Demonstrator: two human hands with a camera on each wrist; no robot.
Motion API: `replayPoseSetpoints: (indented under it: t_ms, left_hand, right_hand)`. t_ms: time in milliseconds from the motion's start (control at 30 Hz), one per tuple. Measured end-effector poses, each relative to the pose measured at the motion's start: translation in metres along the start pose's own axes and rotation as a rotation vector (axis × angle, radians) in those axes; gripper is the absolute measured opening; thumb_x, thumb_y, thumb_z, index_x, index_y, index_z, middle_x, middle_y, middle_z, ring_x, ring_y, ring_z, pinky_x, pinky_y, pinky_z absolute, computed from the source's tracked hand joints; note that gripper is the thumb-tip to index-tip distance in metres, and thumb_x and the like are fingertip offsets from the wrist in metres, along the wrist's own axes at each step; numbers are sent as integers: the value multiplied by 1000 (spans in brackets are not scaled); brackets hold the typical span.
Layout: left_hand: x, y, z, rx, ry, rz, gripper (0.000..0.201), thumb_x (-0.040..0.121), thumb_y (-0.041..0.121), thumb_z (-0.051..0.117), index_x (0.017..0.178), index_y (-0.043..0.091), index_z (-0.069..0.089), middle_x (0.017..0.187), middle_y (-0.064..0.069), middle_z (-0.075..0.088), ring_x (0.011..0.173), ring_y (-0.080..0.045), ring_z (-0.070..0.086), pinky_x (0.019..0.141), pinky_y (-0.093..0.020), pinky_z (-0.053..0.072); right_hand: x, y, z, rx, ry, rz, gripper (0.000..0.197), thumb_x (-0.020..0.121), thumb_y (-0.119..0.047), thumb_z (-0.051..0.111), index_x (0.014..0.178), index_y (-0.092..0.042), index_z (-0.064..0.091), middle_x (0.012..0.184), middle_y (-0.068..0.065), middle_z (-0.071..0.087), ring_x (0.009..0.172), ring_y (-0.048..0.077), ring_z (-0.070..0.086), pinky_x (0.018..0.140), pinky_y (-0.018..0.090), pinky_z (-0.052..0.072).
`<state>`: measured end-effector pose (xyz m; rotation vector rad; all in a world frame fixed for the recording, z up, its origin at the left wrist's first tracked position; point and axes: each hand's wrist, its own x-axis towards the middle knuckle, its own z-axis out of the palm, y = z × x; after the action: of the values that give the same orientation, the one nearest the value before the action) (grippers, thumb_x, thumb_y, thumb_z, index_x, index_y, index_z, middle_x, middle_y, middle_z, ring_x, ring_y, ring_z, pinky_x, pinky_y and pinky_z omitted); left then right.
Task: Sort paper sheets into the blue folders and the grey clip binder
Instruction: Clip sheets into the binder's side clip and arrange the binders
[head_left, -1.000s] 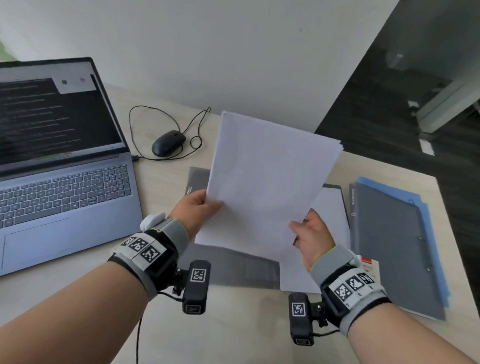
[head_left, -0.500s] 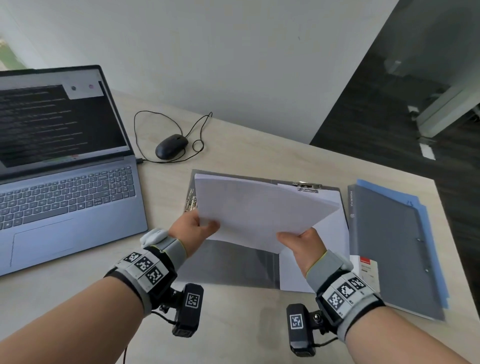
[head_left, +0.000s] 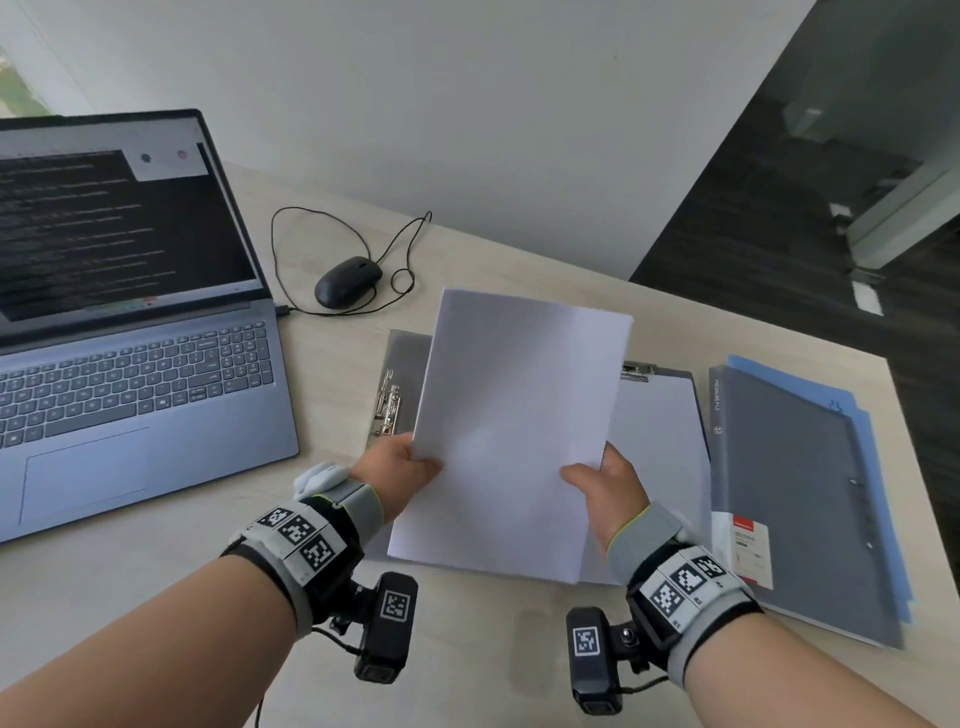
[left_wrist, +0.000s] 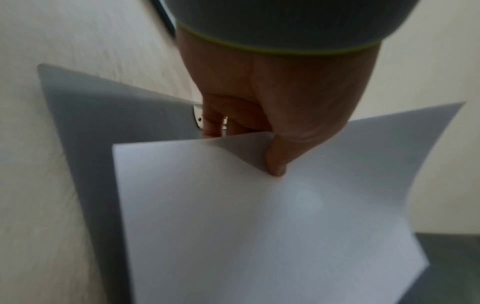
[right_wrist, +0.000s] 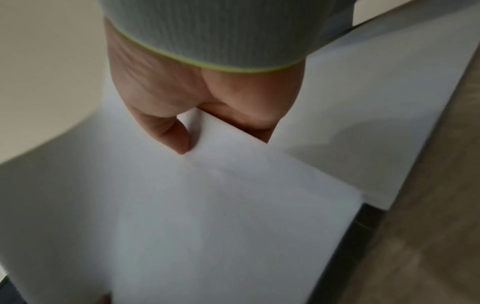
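Note:
Both hands hold a stack of white paper sheets (head_left: 514, 431) (left_wrist: 259, 226) (right_wrist: 207, 205) above the open grey clip binder (head_left: 405, 353) (left_wrist: 103, 123). My left hand (head_left: 400, 467) (left_wrist: 262, 127) pinches the stack's left edge, thumb on top. My right hand (head_left: 605, 483) (right_wrist: 197, 115) pinches its right edge the same way. The binder's side clip (head_left: 387, 410) shows left of the stack; a white sheet (head_left: 660, 457) lies under its top clip (head_left: 638, 370). A closed grey folder (head_left: 800, 499) lies on the blue folders (head_left: 878, 467) at right.
An open laptop (head_left: 130, 374) fills the left of the desk (head_left: 156, 571). A black mouse (head_left: 345, 281) with a looped cable sits behind the binder. The desk's right edge drops to a dark floor (head_left: 831, 234).
The stack was upright, then lowered and tipped nearly flat over the binder, and now stands raised and squared in both hands.

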<state>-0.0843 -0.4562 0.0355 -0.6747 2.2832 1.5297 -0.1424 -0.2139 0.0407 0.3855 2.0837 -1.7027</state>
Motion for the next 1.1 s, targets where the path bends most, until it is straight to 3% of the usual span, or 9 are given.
replayPoseSetpoints:
  t_ms: [100, 233, 367, 467, 600, 700, 800, 1000, 1100]
  left_hand:
    - [2, -4, 0, 200, 6, -138, 15, 90, 25, 65, 78, 20, 57, 74, 0, 59, 70, -19, 58, 60, -24, 44]
    - [7, -12, -7, 213, -11, -162, 13, 84, 24, 66, 93, 15, 66, 87, -4, 68, 76, -23, 63, 68, -30, 52]
    - [16, -24, -27, 87, 254, -164, 5, 79, 19, 68, 78, 23, 67, 69, 6, 64, 64, -19, 57, 68, -35, 55]
    - [22, -31, -41, 22, 306, -188, 17, 78, 27, 71, 94, 31, 66, 83, 6, 67, 66, -19, 61, 70, -37, 57]
    - [30, -39, -43, 27, 271, -182, 40, 81, 22, 72, 119, 26, 63, 95, 6, 67, 83, -16, 64, 83, -31, 53]
    - [30, -38, -39, 22, 256, -140, 26, 82, 11, 66, 97, 32, 64, 77, 12, 62, 70, -8, 57, 68, -20, 46]
    - [31, -39, -38, 23, 262, -117, 34, 80, 8, 65, 75, 41, 59, 72, 11, 62, 67, -11, 56, 65, -22, 44]
    - [32, -46, -38, -5, 266, -107, 39, 77, 3, 66, 101, 33, 61, 79, 13, 59, 72, -8, 58, 65, -15, 44]
    - [32, -48, -37, -1, 282, -91, 40, 76, 2, 66, 101, 33, 61, 79, 13, 59, 70, -6, 58, 65, -16, 45]
  right_hand:
    - [5, 10, 6, 47, -43, 100, 33, 85, 12, 51, 95, -13, 69, 87, 8, 72, 80, 28, 66, 72, 36, 54]
    - [18, 22, 18, -7, -32, 176, 34, 85, 10, 52, 98, -16, 69, 89, 4, 72, 80, 25, 67, 75, 36, 55]
    - [36, 23, 29, -9, -8, 187, 32, 86, 9, 54, 97, -18, 67, 91, 2, 70, 84, 23, 64, 78, 35, 52]
    - [48, 25, 35, -51, 23, 168, 31, 84, 7, 56, 102, -16, 67, 100, 8, 71, 91, 28, 64, 89, 41, 52]
    - [56, 26, 44, -80, 14, 172, 33, 84, 6, 55, 104, -18, 66, 95, 3, 71, 94, 31, 64, 92, 43, 51]
    - [60, 26, 50, -100, 9, 181, 31, 84, 5, 56, 108, -11, 67, 97, 8, 70, 96, 34, 65, 92, 47, 52]
    - [63, 26, 55, -124, -2, 185, 33, 83, 5, 55, 110, -9, 67, 103, 15, 71, 98, 38, 66, 92, 52, 53]
    - [66, 26, 59, -170, -52, 182, 30, 82, 1, 56, 98, -21, 67, 100, 8, 73, 98, 36, 68, 92, 54, 53]
    - [68, 29, 59, -203, -68, 183, 29, 77, -3, 58, 91, -26, 68, 98, 7, 74, 96, 36, 69, 90, 56, 54]
